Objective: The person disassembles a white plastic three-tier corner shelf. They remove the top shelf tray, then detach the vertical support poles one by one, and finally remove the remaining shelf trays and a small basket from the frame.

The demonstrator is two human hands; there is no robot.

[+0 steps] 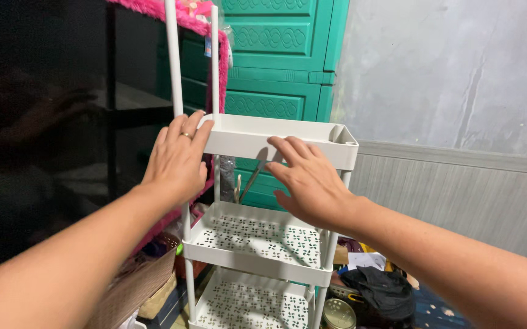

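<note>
Both hands are at the top tier of a white plastic shelf rack (263, 244). The left hand (177, 159), with a ring on one finger, lies flat against the left end of the top tray (312, 135), its fingers spread and its fingertips touching the tray's left front corner; the grip is apart, closed on nothing. The right hand (310, 180) is pressed open against the tray's front wall, a little right of its middle, fingers fanned and pointing up and to the left — its grip is apart as well.

The top tray sits tilted, its left end a touch higher than the right, where a round socket shows at the front corner. Two white poles (173, 55) rise from the rack's left side, well above the tray. Below it are two more tiers — the middle shelf (257, 240) and the lower shelf (251, 304), both with a perforated leaf pattern.

Behind the rack stands a teal plastic cabinet (275, 55), with pink fluffy fabric (154, 8) draped just beside the poles. On the floor to the left is a woven basket (138, 286); to the right lie a black cloth (385, 289) and a round tin lid (338, 314). The wall (446, 73) at the right is grey.
</note>
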